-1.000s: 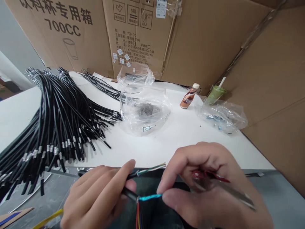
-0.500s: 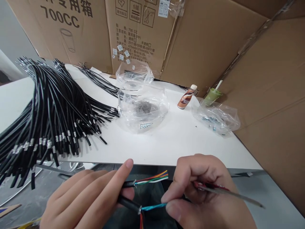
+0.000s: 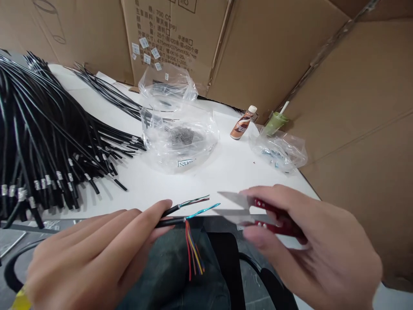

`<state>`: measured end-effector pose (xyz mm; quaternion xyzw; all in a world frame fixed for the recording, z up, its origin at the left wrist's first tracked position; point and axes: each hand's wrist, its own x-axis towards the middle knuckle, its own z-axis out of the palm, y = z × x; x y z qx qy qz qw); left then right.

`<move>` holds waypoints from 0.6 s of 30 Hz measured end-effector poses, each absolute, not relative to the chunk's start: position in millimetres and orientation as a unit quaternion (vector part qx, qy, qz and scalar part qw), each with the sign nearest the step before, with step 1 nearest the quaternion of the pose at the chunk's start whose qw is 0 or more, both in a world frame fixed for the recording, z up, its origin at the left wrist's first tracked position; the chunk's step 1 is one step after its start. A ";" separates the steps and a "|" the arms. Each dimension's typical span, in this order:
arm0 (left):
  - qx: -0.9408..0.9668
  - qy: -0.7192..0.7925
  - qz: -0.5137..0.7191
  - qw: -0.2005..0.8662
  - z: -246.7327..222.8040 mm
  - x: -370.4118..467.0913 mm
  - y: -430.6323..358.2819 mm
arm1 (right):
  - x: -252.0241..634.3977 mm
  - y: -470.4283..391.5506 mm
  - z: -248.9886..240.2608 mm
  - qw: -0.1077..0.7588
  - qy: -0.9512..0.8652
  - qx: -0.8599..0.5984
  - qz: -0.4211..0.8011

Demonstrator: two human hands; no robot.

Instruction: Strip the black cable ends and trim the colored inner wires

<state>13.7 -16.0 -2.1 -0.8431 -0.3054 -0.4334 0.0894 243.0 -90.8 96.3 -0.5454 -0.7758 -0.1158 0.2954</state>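
left hand [image 3: 97, 254] pinches two black cables [image 3: 169, 216]. right hand [image 3: 309, 241] grips red-handled scissors [image 3: 258, 211], blades parted beside blue wire [image 3: 202, 210]. a slip could nick neighbouring cores.

This looks like a small assembly workshop or packing room. A white table [image 3: 226, 172] carries a big heap of cut black cables [image 3: 48, 142] and plastic bags of small parts [image 3: 180, 137]. Large cardboard cartons [image 3: 264, 56] with printed shipping marks wall it in.

The white table [image 3: 226, 172] is lit evenly and brightly from above, with soft shadows cast beneath the black cables [image 3: 48, 142]. Glare is seen on the plastic bags [image 3: 180, 137]. Both hands are blurred, and edges are bowed by wide-angle distortion.
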 end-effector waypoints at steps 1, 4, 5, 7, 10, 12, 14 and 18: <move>-0.842 -0.307 -0.435 0.086 -3.6 13.1 -16.9 | 241.3 -89.1 98.2 0.271 -0.791 -0.524 -0.159; -0.842 -0.305 -0.438 0.077 -5.8 11.7 -18.1 | 238.3 -86.6 98.7 0.241 -0.799 -0.491 -0.249; -0.843 -0.308 -0.436 0.074 -5.8 11.7 -18.0 | 238.3 -86.8 97.3 0.238 -0.796 -0.490 -0.263; -0.846 -0.316 -0.425 0.068 -5.1 12.3 -17.7 | 239.1 -87.9 93.8 0.236 -0.795 -0.488 -0.272; -0.844 -0.321 -0.423 0.069 -3.9 14.1 -18.4 | 239.2 -88.6 90.5 0.236 -0.800 -0.484 -0.264; -0.841 -0.324 -0.427 0.065 -3.4 14.7 -19.3 | 237.4 -87.1 90.5 0.240 -0.796 -0.490 -0.262; -0.843 -0.326 -0.424 0.060 -3.1 14.6 -19.7 | 234.9 -84.8 91.2 0.241 -0.793 -0.493 -0.265; -0.845 -0.324 -0.420 0.071 -2.7 14.5 -18.6 | 232.9 -82.3 92.3 0.245 -0.794 -0.490 -0.265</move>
